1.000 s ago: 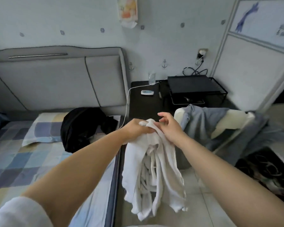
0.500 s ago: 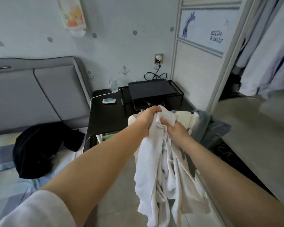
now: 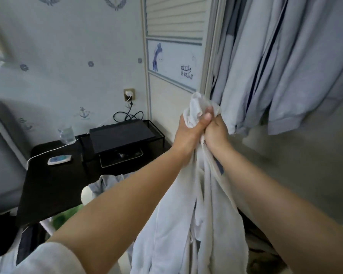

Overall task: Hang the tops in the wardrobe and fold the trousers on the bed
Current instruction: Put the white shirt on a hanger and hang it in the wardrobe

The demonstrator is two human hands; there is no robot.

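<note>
One white top [image 3: 178, 224] is held up by two hands, bunched at its upper end, in front of the open wardrobe [image 3: 208, 56]. Left hand [image 3: 188, 133]: fingers curled round the bunched fabric, thumb across the front. Right hand [image 3: 216, 133]: fingers also curled into the same bunch, pressed against the left hand. The rest of the top hangs down between the two forearms, out of frame at the bottom. No hanger can be made out in the bunch.

Hanging clothes [image 3: 281, 62] are seen inside the wardrobe, pale grey-blue, just right of the hands; at least three layers are counted, the exact number cannot be told because of overlap. One wardrobe door panel [image 3: 174, 60] carries one blue animal print and the text "millie & sally".

One dark bench [image 3: 53, 186] is placed lower left against the wall. On it are counted: one glass [image 3: 66, 132], one small white-and-blue device [image 3: 59, 159], one black wire rack [image 3: 123, 139] with one dark flat item on top and one tablet-like item under it. One white cable [image 3: 48, 151] is run across the bench. One wall socket [image 3: 129, 94] is fitted above, with one plug and a looped black cord.

One grey garment [image 3: 107, 181] is draped over a white object just in front of the bench; whether it is trousers cannot be told. One dark item [image 3: 0, 234] is partly seen at the lower left edge.
</note>
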